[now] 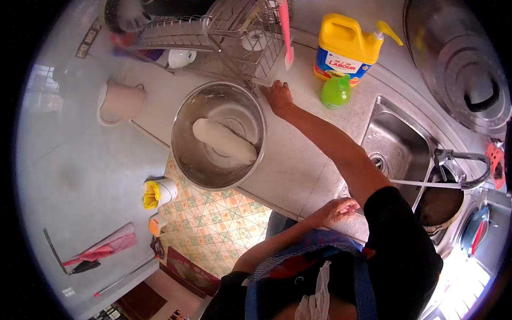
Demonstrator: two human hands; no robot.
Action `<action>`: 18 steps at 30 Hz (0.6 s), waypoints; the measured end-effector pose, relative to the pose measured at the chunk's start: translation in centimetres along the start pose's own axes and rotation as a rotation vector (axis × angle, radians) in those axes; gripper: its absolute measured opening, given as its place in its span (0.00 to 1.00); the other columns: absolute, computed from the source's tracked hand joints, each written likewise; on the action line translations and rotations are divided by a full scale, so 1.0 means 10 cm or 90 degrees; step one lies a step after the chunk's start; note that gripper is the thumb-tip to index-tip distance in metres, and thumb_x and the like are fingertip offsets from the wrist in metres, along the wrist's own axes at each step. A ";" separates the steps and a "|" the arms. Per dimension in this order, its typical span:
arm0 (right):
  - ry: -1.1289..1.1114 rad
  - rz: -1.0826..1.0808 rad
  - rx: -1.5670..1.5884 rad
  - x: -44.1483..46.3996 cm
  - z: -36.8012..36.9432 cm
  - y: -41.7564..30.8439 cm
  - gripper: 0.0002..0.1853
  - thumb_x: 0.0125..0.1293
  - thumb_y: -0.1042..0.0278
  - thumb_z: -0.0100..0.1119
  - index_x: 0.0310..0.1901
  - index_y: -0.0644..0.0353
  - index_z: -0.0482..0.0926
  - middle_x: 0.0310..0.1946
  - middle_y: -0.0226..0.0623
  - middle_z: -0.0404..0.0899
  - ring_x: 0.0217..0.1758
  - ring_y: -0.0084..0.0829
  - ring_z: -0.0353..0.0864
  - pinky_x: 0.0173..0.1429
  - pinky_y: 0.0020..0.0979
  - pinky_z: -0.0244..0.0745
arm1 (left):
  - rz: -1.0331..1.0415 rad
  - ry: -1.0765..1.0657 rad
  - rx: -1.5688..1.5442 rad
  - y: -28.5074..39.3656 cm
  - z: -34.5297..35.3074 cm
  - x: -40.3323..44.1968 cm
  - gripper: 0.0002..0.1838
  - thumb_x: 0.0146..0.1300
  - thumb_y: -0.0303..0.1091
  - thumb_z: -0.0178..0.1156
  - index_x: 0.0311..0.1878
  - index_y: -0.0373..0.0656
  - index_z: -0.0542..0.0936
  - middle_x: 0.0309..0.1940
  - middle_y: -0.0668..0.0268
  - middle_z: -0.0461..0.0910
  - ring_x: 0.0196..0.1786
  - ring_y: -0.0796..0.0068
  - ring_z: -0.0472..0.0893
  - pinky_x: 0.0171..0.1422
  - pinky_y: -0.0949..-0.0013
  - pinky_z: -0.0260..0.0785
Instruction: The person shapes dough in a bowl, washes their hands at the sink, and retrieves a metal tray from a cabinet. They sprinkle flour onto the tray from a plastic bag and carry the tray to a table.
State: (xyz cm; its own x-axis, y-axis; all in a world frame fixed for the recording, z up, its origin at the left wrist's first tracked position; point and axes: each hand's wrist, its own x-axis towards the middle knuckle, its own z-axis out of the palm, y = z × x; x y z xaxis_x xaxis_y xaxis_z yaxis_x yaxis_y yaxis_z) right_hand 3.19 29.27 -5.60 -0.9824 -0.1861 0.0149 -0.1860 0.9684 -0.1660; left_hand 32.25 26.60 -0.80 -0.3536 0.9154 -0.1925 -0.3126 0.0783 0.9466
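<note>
A pale countertop [304,176] runs beneath the stainless mixing bowl [185,120]. The sink basin [396,133] lies well to the bowl's right, the wire dish rack [219,47] just beyond it. Inside the bowl lies a pale log, apparently dough [226,140], slanting across the bottom. The right hand [278,99] is beside the bowl's far rim, fingers partly bent near the rack's corner; whether it grips anything I cannot tell. The left hand [340,210], nearer the body than the bowl, is half open, visibly holding nothing. Reach carefully: the bowl's near side seems to overhang the counter, so avoid nudging it.
</note>
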 end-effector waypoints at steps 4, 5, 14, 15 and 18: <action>-0.082 0.025 -0.061 -0.05 -0.06 -0.07 0.14 0.57 0.71 0.47 0.46 0.59 0.73 0.43 0.40 0.70 0.50 0.38 0.69 0.52 0.41 0.63 | -0.003 -0.007 -0.013 0.05 -0.05 0.02 0.17 0.59 0.30 0.56 0.51 0.41 0.68 0.42 0.60 0.75 0.44 0.69 0.76 0.51 0.68 0.69; -0.032 0.036 -0.047 -0.18 -0.14 -0.09 0.12 0.56 0.70 0.49 0.43 0.60 0.73 0.41 0.39 0.71 0.49 0.37 0.70 0.50 0.41 0.64 | 0.028 -0.048 0.038 -0.07 -0.08 0.06 0.18 0.59 0.30 0.57 0.51 0.40 0.69 0.43 0.60 0.75 0.44 0.70 0.76 0.52 0.68 0.68; 0.017 0.260 0.874 -3.17 -0.78 0.98 0.07 0.61 0.67 0.52 0.37 0.61 0.72 0.31 0.30 0.74 0.33 0.23 0.71 0.38 0.25 0.68 | -0.159 -0.164 -0.035 0.00 -0.12 0.27 0.13 0.63 0.31 0.52 0.49 0.39 0.72 0.44 0.68 0.73 0.50 0.78 0.72 0.56 0.73 0.62; 0.045 0.357 0.953 -3.58 -0.70 1.14 0.07 0.62 0.66 0.52 0.38 0.60 0.74 0.32 0.26 0.74 0.34 0.20 0.72 0.38 0.23 0.69 | -0.182 -0.157 -0.060 0.06 -0.09 0.35 0.13 0.62 0.32 0.52 0.49 0.40 0.72 0.44 0.68 0.74 0.50 0.78 0.72 0.56 0.73 0.62; 0.353 0.707 1.069 -4.40 -0.77 1.41 0.07 0.62 0.64 0.53 0.38 0.56 0.74 0.32 0.28 0.75 0.35 0.20 0.74 0.41 0.22 0.70 | -0.184 -0.163 -0.058 0.03 0.00 0.65 0.14 0.62 0.34 0.53 0.49 0.40 0.73 0.43 0.68 0.75 0.49 0.79 0.73 0.56 0.73 0.62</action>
State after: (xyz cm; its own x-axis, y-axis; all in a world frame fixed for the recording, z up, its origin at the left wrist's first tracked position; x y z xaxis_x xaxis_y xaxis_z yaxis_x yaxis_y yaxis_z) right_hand 43.70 52.39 -1.03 -0.6022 0.6013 -0.5252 0.2280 -0.5009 -0.8349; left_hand 29.84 32.60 -1.72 -0.0118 0.9305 -0.3662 -0.4475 0.3226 0.8341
